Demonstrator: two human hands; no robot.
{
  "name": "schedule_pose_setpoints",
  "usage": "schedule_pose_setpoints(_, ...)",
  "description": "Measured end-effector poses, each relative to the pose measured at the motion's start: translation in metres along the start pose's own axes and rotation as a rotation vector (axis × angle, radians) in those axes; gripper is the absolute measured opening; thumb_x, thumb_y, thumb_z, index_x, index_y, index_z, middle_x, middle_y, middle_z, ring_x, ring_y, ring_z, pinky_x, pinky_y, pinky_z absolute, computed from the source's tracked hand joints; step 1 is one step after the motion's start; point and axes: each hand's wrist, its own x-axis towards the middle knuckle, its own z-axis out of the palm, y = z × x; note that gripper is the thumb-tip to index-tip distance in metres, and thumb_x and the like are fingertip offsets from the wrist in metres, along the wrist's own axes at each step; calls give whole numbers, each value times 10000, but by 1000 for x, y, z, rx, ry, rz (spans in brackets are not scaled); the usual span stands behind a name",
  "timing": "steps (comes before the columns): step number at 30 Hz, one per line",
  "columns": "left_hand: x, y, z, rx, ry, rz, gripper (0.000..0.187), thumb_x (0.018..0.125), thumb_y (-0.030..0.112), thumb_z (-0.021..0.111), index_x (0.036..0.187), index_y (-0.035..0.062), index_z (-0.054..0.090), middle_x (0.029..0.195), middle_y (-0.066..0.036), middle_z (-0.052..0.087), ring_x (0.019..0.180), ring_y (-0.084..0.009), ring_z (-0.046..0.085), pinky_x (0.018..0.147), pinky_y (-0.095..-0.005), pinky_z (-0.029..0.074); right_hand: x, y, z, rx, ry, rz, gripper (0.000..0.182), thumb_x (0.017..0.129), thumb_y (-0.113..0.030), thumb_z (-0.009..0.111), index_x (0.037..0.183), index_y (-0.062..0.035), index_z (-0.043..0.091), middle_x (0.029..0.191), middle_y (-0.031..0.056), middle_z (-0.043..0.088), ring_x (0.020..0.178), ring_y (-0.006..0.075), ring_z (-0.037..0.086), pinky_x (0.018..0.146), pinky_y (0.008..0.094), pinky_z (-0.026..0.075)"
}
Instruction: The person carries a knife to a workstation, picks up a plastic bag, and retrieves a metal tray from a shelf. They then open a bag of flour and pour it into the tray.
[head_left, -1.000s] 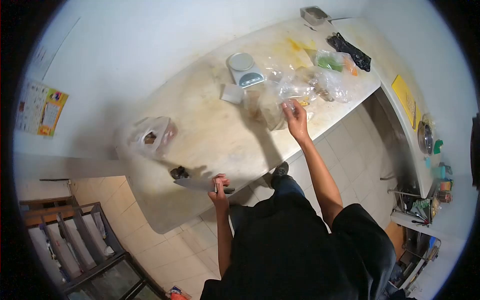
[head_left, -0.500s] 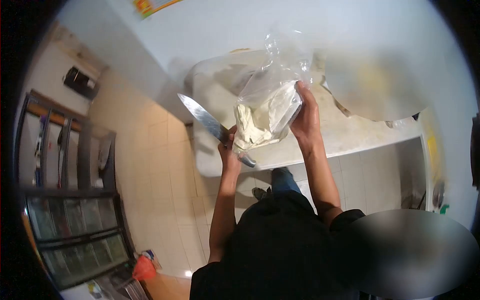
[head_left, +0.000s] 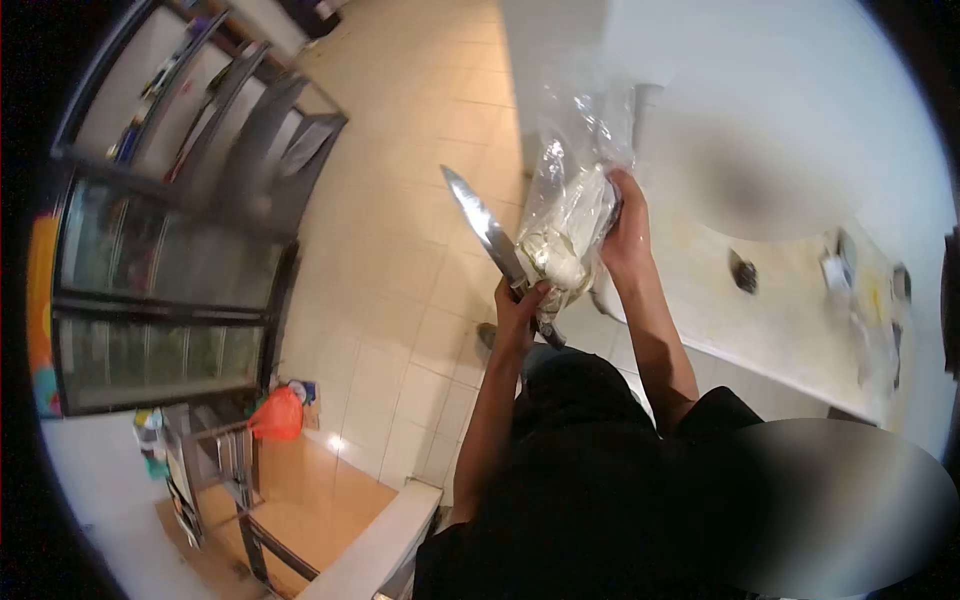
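My left hand (head_left: 517,312) is closed around the dark handle of a large kitchen knife (head_left: 485,225). Its wide steel blade points up and away to the left. The same hand also presses against the lower end of a clear plastic bag (head_left: 590,125). Inside the bag is pale, creamy-white food (head_left: 560,258), bunched at the bottom; its kind cannot be made out. Gripping the bag's right side, my right hand (head_left: 628,225) has its fingers partly hidden behind the plastic. The bag is held up in front of me, its loose top rising away.
To the right stands a long white table (head_left: 700,300) with a small dark lump (head_left: 743,272) on it. A glass-fronted cabinet (head_left: 165,250) lines the left side. A red plastic bag (head_left: 278,413) sits low beside it. Tiled floor (head_left: 400,300) lies between.
My view has turned left, so the table now lies further right and more floor shows. The bag and knife have come away from over the table, still in my hands.
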Motion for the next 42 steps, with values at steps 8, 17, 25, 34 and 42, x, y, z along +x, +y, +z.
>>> schedule_pose_setpoints(8,-8,144,-213,-56,380,106,264,873,152,558,1067,-26,557,943,-49,618,807,-135,598,727,-266,491,45,235,181,-209,-253,230,305,912,-127,505,1188,-3,541,1059,73,613,938,179,603,834,329,491)
schedule_pose_setpoints(17,-76,200,-464,-181,753,356,338,865,238,538,1118,14,535,935,-43,601,834,-161,609,766,-329,515,7,466,331,-609,-882,190,294,900,-91,574,1180,-4,552,1056,24,614,956,102,554,855,270,438)
schedule_pose_setpoints(25,-194,283,-620,-262,916,375,439,888,311,523,1180,-17,519,1017,-95,632,895,-197,643,777,-337,537,-88,667,422,-486,-1028,546,549,882,-147,655,1372,-80,415,1318,47,498,1204,175,489,1000,331,408)
schedule_pose_setpoints(34,-355,336,-774,-185,1127,389,364,914,335,525,982,-13,609,813,-1,595,702,-80,548,623,-256,445,-215,849,533,-578,-1415,577,598,826,-156,721,1343,-69,435,1229,32,538,984,141,550,813,305,491)
schedule_pose_setpoints(42,-510,341,-864,-14,1511,415,337,899,283,559,1072,-1,614,880,-28,619,703,-109,552,626,-268,464,-374,1022,613,-539,-1829,761,163,888,-110,580,1020,-13,580,879,20,589,788,120,555,657,291,462)
